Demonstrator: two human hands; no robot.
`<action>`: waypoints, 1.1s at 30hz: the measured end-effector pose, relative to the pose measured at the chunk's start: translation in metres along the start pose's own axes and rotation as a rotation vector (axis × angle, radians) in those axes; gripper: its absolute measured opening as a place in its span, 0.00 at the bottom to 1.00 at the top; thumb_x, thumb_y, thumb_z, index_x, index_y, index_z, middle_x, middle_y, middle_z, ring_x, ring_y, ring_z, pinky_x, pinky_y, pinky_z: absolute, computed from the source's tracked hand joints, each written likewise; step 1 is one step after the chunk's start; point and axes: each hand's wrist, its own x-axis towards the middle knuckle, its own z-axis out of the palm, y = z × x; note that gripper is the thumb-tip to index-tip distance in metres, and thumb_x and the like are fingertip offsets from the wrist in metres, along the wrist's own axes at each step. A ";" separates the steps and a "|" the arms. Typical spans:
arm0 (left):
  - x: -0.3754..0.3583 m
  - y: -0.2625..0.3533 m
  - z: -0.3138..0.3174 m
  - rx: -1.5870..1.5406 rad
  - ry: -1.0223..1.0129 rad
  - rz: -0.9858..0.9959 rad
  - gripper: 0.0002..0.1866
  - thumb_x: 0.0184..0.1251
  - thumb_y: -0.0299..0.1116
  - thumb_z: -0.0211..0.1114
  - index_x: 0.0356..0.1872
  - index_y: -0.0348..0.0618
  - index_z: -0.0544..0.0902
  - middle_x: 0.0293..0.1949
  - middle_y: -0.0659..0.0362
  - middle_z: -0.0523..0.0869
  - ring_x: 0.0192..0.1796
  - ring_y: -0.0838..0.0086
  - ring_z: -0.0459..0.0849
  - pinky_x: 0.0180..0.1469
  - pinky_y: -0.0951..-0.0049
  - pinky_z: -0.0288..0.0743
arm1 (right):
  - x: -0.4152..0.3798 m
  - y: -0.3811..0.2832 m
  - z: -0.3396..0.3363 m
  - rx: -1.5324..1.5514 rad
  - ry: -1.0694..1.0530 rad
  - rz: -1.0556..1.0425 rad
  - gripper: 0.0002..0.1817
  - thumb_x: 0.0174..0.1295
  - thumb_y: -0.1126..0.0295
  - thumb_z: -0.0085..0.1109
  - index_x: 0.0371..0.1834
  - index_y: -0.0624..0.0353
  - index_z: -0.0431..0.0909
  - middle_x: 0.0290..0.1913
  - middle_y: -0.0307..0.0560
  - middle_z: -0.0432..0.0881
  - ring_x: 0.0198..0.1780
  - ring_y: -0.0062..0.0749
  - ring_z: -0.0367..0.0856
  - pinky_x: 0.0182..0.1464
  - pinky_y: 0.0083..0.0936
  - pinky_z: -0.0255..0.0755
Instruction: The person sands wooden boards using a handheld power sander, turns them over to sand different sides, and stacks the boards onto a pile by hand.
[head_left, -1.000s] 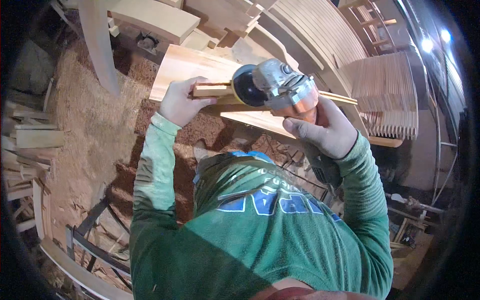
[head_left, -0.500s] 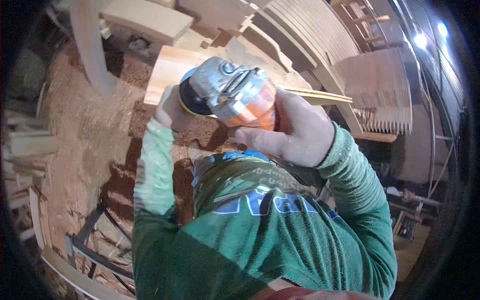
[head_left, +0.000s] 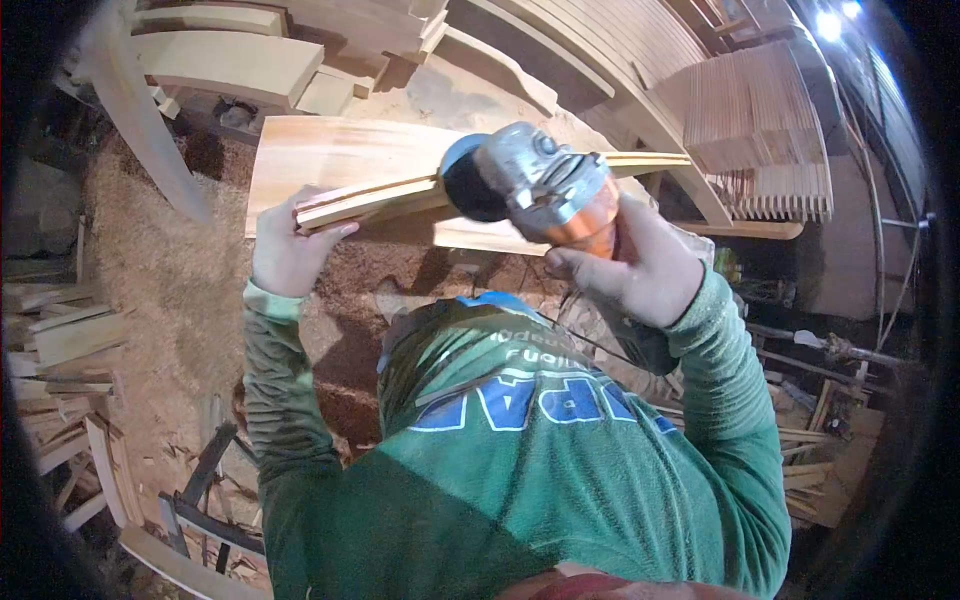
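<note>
Sanding disc of the silver-and-orange angle grinder (head_left: pixel 535 190), gripped in the right hand (head_left: pixel 640 265), has slid back mid-frame along the pale curved wooden slats (head_left: pixel 375 198), which the left hand (head_left: pixel 285 250) clasps at their end.

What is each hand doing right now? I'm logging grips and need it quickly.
Left hand: closed on the end of the curved wooden strips.
Right hand: closed around the angle grinder, its disc against the strips.
</note>
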 end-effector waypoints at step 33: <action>-0.005 -0.011 0.004 0.093 0.161 -0.063 0.25 0.51 0.17 0.78 0.54 0.29 0.86 0.47 0.57 0.89 0.50 0.73 0.85 0.58 0.73 0.77 | -0.065 0.158 -0.223 0.082 0.279 0.322 0.24 0.64 0.55 0.72 0.51 0.62 0.79 0.29 0.38 0.80 0.29 0.22 0.79 0.35 0.25 0.78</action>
